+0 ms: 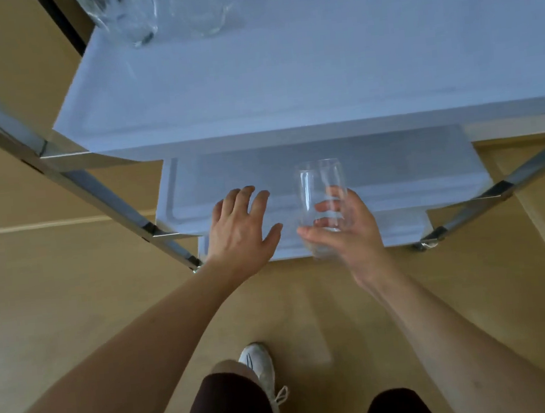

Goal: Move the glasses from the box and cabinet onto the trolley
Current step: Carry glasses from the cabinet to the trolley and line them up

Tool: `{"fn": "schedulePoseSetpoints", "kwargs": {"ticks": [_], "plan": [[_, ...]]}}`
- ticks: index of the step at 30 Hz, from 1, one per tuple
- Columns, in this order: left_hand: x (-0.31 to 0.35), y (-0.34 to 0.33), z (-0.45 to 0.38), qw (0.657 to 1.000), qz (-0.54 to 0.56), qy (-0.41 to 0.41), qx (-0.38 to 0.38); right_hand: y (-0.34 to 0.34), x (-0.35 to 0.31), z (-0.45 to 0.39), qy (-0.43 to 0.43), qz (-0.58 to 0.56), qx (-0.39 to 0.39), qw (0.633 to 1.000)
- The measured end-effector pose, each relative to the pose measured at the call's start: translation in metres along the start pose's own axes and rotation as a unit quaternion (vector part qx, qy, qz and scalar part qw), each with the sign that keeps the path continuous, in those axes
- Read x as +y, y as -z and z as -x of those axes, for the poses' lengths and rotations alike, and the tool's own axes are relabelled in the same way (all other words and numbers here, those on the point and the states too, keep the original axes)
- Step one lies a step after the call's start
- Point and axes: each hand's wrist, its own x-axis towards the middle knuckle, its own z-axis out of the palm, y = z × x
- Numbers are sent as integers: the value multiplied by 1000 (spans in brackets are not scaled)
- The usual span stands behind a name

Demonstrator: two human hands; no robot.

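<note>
I look down on a trolley with white shelves and a metal frame [103, 192]. Its top shelf [285, 82] carries several clear glasses [143, 15] along the far edge. My right hand [350, 232] grips a clear tumbler [321, 195] near its base, held tilted in front of the lower shelves. My left hand [239, 226] hovers beside it, fingers spread and holding nothing, over the front edge of the middle shelf [394, 174]. A lowest shelf [399, 227] shows below that.
Metal frame legs slant down on the left and on the right [496, 191]. The floor [73, 292] is tan wood. My knees and a white shoe [263, 367] are at the bottom of the view, close to the trolley.
</note>
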Motion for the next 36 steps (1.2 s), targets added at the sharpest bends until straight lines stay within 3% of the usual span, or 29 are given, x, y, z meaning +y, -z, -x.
{"fn": "schedulePoseSetpoints", "kwargs": {"ticks": [11, 21, 36], "plan": [[-44, -80, -60, 991, -1, 59, 117, 6, 68, -85, 179, -20, -9, 984], [-12, -101, -89, 995, 25, 24, 98, 22, 66, -129, 226, 28, 44, 973], [129, -146, -206, 993, 36, -103, 36, 183, 43, -195, 221, 113, 192, 949]]}}
